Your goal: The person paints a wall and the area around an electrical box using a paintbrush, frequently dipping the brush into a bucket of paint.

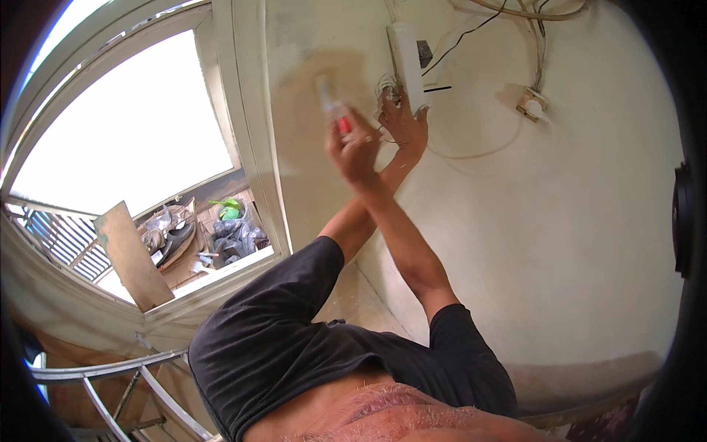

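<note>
My forearms cross in front of the wall, the right one over the left. My right hand (355, 147) is closed round the red handle of a scraper (344, 124). Its greyish blade, blurred by motion, points up at a brown patch (346, 70) on the wall. Higher on the right, my left hand (405, 127) grips the lower end of a long white power strip (405, 59), fingers along its left side and thumb at its right. A loose coil of thin pale cable (386, 85) lies by those fingers. A dark plug (425, 54) sits at the strip's side.
To the left is a window frame (254, 110), with a board (132, 254), plastic bags (234, 239) and clutter beyond it. A metal ladder (110, 368) stands at lower left. A wall socket (532, 104) with a white plug hangs from cables at upper right.
</note>
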The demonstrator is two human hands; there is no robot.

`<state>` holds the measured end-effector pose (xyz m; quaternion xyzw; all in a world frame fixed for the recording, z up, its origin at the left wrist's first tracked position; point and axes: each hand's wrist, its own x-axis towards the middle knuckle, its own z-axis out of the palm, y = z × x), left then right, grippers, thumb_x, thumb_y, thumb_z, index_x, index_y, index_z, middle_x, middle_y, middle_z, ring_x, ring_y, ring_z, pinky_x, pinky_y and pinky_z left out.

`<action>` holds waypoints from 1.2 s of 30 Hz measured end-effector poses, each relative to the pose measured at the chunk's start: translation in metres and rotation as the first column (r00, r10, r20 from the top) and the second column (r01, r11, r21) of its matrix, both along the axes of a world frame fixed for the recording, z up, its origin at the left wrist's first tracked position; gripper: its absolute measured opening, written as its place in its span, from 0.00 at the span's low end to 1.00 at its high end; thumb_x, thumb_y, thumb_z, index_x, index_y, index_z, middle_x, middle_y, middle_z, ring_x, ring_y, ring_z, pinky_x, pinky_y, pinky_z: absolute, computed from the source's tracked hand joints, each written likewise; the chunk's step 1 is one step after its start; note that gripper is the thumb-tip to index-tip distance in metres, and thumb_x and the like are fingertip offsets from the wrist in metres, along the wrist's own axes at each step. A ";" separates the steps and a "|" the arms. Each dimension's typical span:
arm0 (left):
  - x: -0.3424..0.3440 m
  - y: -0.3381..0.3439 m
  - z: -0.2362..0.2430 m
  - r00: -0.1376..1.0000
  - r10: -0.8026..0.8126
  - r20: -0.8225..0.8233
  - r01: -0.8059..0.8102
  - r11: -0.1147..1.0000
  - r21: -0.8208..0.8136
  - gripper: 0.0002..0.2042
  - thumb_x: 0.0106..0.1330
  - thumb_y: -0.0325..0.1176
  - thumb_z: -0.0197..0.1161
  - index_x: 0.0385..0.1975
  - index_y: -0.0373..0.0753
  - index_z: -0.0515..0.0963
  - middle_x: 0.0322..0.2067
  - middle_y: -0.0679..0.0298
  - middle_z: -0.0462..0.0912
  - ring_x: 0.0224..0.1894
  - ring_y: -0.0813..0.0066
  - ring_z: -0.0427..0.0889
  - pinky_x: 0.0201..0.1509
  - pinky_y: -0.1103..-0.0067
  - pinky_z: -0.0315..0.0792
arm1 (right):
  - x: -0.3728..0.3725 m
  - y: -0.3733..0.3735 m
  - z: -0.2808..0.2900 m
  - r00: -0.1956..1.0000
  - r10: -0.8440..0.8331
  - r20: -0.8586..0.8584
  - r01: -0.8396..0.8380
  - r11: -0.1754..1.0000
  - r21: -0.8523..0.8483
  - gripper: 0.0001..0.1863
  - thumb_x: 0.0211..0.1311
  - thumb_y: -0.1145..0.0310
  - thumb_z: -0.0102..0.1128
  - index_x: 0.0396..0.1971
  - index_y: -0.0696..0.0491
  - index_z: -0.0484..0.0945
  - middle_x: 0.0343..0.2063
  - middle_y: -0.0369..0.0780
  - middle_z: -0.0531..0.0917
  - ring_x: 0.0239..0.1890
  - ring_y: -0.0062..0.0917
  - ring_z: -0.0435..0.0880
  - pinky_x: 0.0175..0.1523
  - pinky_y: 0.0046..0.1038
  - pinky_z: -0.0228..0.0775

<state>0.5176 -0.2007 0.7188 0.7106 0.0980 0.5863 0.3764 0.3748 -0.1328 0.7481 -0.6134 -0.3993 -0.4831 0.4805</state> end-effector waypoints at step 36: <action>-0.002 -0.004 -0.005 0.999 0.029 -0.034 -0.028 0.999 0.023 0.40 0.53 0.40 0.75 0.67 0.41 0.64 0.64 0.48 0.58 0.61 0.53 0.65 0.58 0.59 0.60 | 0.007 -0.022 0.059 0.922 0.241 -0.304 -0.199 0.967 0.161 0.13 0.61 0.64 0.68 0.39 0.58 0.84 0.25 0.46 0.86 0.26 0.30 0.87 0.35 0.24 0.78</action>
